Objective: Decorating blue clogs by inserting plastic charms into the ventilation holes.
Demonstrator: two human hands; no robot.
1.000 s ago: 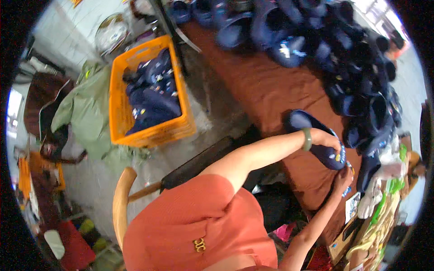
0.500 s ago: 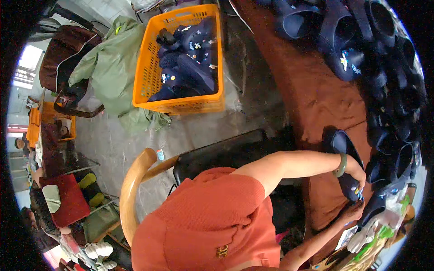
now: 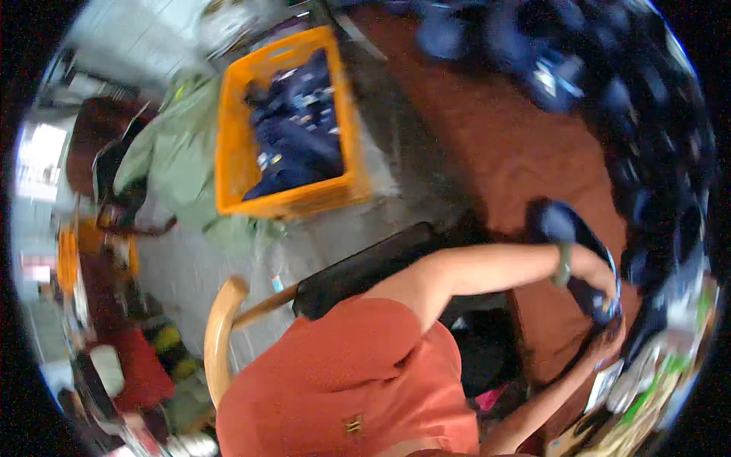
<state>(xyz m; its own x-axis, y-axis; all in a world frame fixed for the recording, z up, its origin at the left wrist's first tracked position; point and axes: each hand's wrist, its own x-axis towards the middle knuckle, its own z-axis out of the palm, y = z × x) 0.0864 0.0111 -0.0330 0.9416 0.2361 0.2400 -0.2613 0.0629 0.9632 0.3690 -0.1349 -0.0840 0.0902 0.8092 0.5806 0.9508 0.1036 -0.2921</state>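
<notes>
A dark navy clog (image 3: 560, 223) with small colourful charms on its toe lies over the brown cloth on the right. My left hand (image 3: 592, 270), with a green bangle at the wrist, is closed over the clog's upper. My right hand (image 3: 609, 341) is at the charm-covered toe end, its fingers drawn together against the shoe. Motion blur hides what, if anything, those fingers pinch. Other navy clogs (image 3: 552, 80) are crowded along the far and right side of the cloth.
An orange crate (image 3: 289, 204) full of navy clogs stands on the grey floor, beside a green sheet (image 3: 179, 152). A wooden-armed chair (image 3: 221, 327) with a black seat is close to me. Clear bags and papers (image 3: 605, 387) sit by my right forearm.
My view has shifted and is blurred, so the crate appears lower and further left. Both hands stay at the same clog; my right hand has moved slightly nearer its toe.
</notes>
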